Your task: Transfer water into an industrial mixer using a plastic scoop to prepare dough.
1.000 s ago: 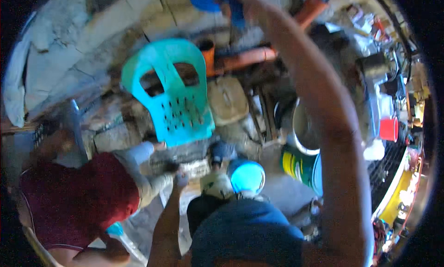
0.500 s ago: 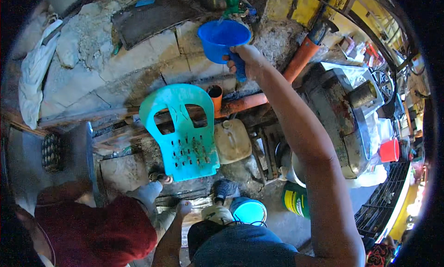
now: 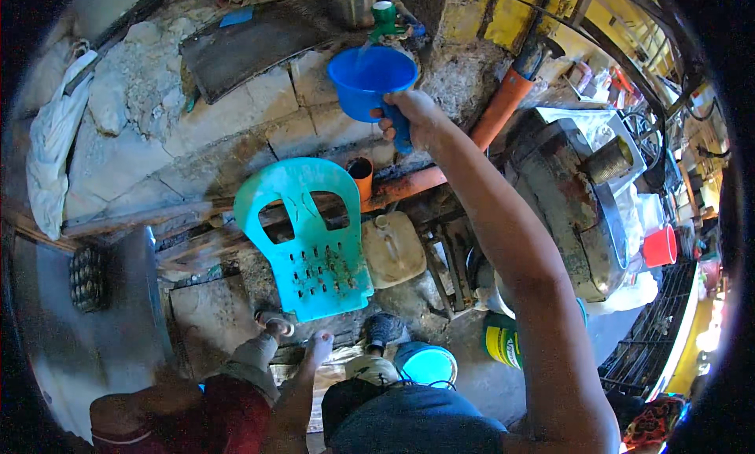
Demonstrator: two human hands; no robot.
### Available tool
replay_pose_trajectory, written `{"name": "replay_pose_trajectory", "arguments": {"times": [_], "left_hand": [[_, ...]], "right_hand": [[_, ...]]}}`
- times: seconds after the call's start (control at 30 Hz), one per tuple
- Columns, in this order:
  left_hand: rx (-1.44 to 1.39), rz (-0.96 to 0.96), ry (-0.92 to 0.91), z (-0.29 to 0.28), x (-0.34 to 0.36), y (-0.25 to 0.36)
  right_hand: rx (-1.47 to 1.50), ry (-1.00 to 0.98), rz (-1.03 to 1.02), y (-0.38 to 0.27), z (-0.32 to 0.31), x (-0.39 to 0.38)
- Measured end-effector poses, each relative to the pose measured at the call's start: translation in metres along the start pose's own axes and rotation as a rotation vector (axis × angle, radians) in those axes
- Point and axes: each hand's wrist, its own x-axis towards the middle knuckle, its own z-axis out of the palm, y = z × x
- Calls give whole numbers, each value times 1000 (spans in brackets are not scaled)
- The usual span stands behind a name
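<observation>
At the far wall, my right hand (image 3: 413,117) is closed around the handle of a blue plastic dipper (image 3: 355,101). The dipper's bowl sits beneath a green faucet (image 3: 384,20), and a thin stream of water runs into it. My right arm is stretched far forward. Low in the view, my left hand (image 3: 318,345) hangs near my body with its fingers curled in and nothing visible in them. It is nearest to a turquoise plastic chair (image 3: 311,289), which stands in front of me, and a blue bucket (image 3: 405,353) beside my foot.
A beige jerrycan (image 3: 393,253) stands right of the chair, below an orange pipe (image 3: 503,108). A worn metal machine (image 3: 550,186) and a green bucket (image 3: 503,340) are on the right. Another person in dark red clothing (image 3: 236,418) is at lower left.
The view has shifted slightly. My right hand keeps the dipper under the running faucet. The other person's red clothing has moved lower in the view.
</observation>
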Motion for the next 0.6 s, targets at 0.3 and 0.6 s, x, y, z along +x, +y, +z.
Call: {"name": "replay_pose_trajectory", "arguments": {"times": [0.3,0.6], "left_hand": [[-18,36,-31,-34,13,70],[32,163,63,-54,32,157]], "right_hand": [[-1,-27,15,-2,4,-2],[4,50,39,-2,7,-5]]}}
